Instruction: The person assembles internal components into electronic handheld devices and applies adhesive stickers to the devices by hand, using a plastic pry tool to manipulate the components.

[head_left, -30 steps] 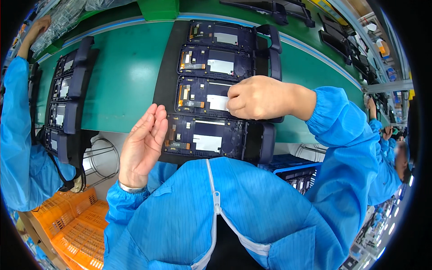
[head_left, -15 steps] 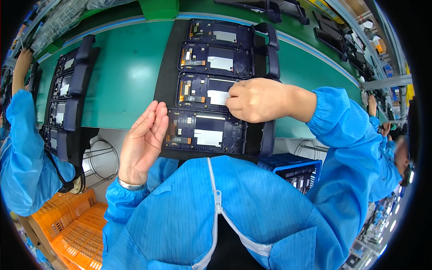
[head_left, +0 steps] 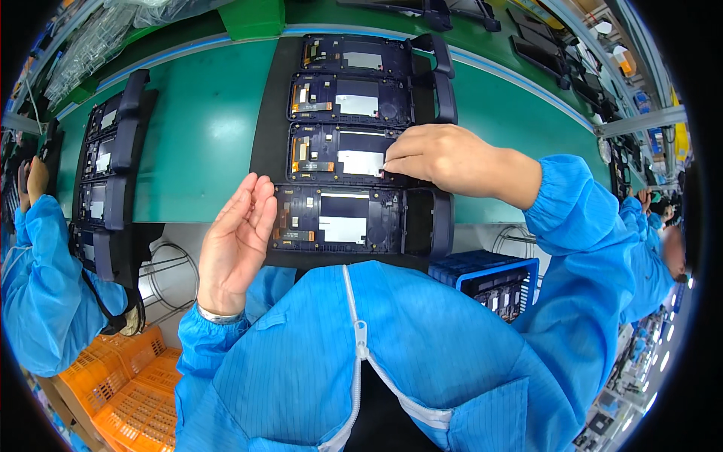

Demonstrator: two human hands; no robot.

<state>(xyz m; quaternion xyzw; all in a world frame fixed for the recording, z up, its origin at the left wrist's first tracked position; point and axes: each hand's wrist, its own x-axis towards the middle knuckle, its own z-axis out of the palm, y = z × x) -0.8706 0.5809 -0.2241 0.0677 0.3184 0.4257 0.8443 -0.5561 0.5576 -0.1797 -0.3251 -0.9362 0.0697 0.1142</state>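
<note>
Several dark handheld device housings lie open-faced in a column on a black mat (head_left: 269,135), each with a white panel and an orange-brown flex cable inside. My right hand (head_left: 452,162) reaches over the right side of the third housing from the far end (head_left: 354,140). Its thumb and fingertips are pinched at the lower right corner of the white panel (head_left: 360,163); anything between them is too small or hidden to make out. Beside the left edge of the nearest housing (head_left: 385,224), my left hand (head_left: 239,245) is open, palm turned inward, holding nothing.
A second column of similar housings (head_left: 114,194) stands left on the green table (head_left: 202,128), near a co-worker's blue sleeve (head_left: 49,279). Below are orange crates (head_left: 139,399) and a blue basket (head_left: 533,280) of parts. A green bin (head_left: 254,19) sits at the back.
My right hand's fingers have gone from curled in to a longer pinch at the panel's corner. My left hand stays open. The whole view has shifted slightly.
</note>
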